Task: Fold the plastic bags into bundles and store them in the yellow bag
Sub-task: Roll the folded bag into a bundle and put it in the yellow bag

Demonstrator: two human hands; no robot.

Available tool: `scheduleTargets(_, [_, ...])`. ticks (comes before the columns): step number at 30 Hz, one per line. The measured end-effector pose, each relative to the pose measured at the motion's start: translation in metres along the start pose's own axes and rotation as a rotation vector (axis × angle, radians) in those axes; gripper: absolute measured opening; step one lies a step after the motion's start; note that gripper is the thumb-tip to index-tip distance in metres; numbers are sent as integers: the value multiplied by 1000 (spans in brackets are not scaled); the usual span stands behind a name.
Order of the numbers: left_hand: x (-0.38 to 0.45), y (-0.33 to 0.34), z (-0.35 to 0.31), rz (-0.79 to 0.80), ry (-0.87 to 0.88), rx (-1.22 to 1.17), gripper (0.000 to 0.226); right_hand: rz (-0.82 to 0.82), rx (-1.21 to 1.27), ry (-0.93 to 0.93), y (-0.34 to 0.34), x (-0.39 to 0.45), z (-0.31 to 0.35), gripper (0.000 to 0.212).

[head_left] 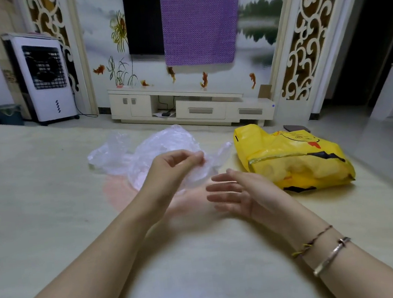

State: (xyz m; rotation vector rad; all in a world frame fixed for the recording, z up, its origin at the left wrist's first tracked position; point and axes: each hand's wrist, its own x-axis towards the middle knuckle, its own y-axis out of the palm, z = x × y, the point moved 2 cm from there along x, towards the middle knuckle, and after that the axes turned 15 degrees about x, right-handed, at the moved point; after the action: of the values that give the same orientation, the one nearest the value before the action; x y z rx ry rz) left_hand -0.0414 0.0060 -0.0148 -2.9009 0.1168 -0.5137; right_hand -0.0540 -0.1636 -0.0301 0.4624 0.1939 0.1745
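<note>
Your left hand (175,166) is lifted over the shiny pale table (50,216), fingers curled and pinching the crumpled clear plastic bag (146,152). That bag lies just left of the big yellow plastic bag (291,159). Your right hand (240,193) hovers near the yellow bag, fingers straight and apart, holding nothing. Pale lumps inside the yellow bag are hard to make out.

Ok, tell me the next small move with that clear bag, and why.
Probably bring the right hand over to take the clear bag too: the left hand pinches one edge, the right is open beside it, and the bag lies crumpled and unfolded.
</note>
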Motion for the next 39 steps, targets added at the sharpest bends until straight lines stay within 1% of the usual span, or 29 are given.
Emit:
scheduleTargets(3, [-6, 15, -2, 51, -10, 60, 26, 61, 36, -41, 0, 0, 3, 24])
scheduleTargets(6, [-7, 21, 0, 5, 0, 162, 35, 105, 62, -85, 0, 2, 2, 28])
scheduleTargets(8, [-6, 22, 4, -21, 14, 254, 32, 98, 131, -107, 0, 3, 2, 36])
scheduleTargets(10, [-5, 24, 4, -6, -1, 275, 25, 92, 166, -105, 1, 3, 2, 40])
scheduleTargets(14, [-6, 26, 2, 33, 8, 269, 31, 75, 112, -60, 0, 5, -1, 45])
scheduleTargets(15, [-6, 25, 2, 32, 18, 281, 30, 75, 104, -53, -1, 5, -1, 45])
scheduleTargets(17, [-7, 23, -1, 44, 30, 256, 20, 87, 100, -60, 0, 3, 0, 40])
scheduleTargets(19, [-6, 18, -2, 29, 20, 168, 9, 67, 119, -106, 0, 1, 4, 26])
scheduleTargets(21, [-3, 10, -3, -25, -6, 99, 10, 40, 163, -180, -1, 1, 9, 16])
scheduleTargets(25, [2, -5, -6, -34, -105, -192, 11, -35, 261, -318, -7, -1, 23, 10])
scheduleTargets(26, [3, -8, -6, -44, -130, -218, 12, -54, 272, -346, -8, -1, 26, 8])
scheduleTargets(28, [4, -12, -4, -50, -176, -157, 21, -100, 271, -401, -8, -3, 30, 7])
scheduleTargets(30, [2, -12, -3, 19, -240, -73, 27, -161, 227, -446, -8, -4, 31, 8])
scheduleTargets(32, [0, -7, -2, 126, -305, -55, 21, -192, 161, -462, -9, -6, 32, 11])
scheduleTargets(34, [-1, -5, -2, 181, -330, -80, 12, -169, 106, -445, -8, -8, 35, 13])
scheduleTargets(35, [-1, -6, -2, 198, -324, -108, 22, -140, 67, -427, -8, -9, 36, 13])
scheduleTargets(37, [1, -9, -3, 218, -298, -210, 53, -61, -19, -386, -7, -11, 36, 10])
scheduleTargets(38, [2, -9, -4, 225, -287, -247, 61, -7, -47, -369, -6, -12, 36, 8])
scheduleTargets(39, [2, -9, -6, 232, -277, -247, 65, 58, -59, -359, -5, -13, 35, 6])
